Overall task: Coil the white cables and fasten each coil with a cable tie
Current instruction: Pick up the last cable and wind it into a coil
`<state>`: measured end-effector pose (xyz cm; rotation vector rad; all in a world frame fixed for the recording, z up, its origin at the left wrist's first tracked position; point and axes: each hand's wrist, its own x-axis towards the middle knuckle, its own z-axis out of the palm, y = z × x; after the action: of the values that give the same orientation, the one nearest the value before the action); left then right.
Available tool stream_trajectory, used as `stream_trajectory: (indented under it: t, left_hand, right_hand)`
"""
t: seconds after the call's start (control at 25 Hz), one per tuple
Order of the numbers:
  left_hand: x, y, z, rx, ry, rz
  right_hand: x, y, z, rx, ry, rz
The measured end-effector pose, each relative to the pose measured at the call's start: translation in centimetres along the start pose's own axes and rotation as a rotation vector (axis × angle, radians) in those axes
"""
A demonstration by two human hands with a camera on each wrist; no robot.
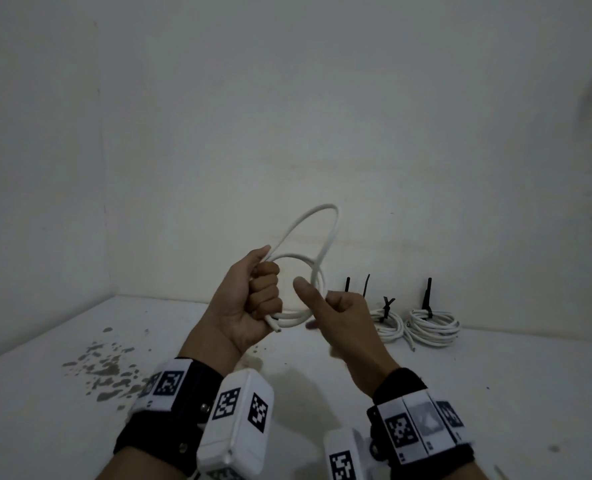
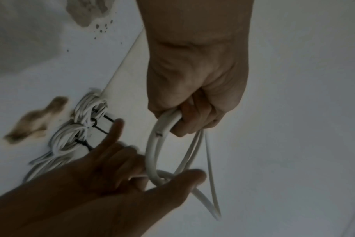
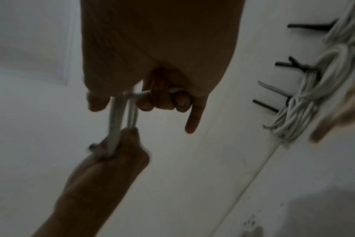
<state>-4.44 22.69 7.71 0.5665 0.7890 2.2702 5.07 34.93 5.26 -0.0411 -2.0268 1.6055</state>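
A white cable (image 1: 323,216) is held up above the white table (image 1: 45,410) in two or three loops. My left hand (image 1: 265,292) grips the gathered loops in a fist, and the cut cable end (image 1: 276,328) sticks out below it. My right hand (image 1: 329,306) is just to the right, thumb straight up, its fingers curled round the right side of the loops. In the left wrist view the left hand (image 2: 192,112) holds the cable (image 2: 151,152) and the right hand (image 2: 132,176) closes on its far bend. The right wrist view shows the cable (image 3: 120,115) running between both hands.
Finished coils (image 1: 388,323) (image 1: 433,323) bound with black cable ties (image 1: 427,296) lie against the back wall at the right. Two more tie tails (image 1: 347,284) stand behind my right hand. Brown stains (image 1: 107,368) mark the table at the left.
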Motion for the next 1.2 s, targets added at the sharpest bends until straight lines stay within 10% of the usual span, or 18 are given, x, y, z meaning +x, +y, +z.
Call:
stream_trajectory:
  t: [0.44,0.64,0.88,1.2]
  left_hand:
    - [0.1,3.6,-8.1,0.294,0.507,0.160]
    - [0.4,3.8,-7.6,0.149,0.440,0.168]
    - [1.1,2.8,-7.0,-0.002,0.289,0.124]
    - [0.6,3.3,-7.0,-0.143,0.205,0.137]
  right_hand:
    - [1.8,1.8,-7.5,-0.107,0.405,0.253]
    - [1.4,0.9,-8.2,-0.680,-0.019,0.216]
    - [-0.3,-2.4,-5.4,-0.731,-0.661,0.211]
    - [-1.2,-4.9,-5.0,-0.181,-0.724,0.139]
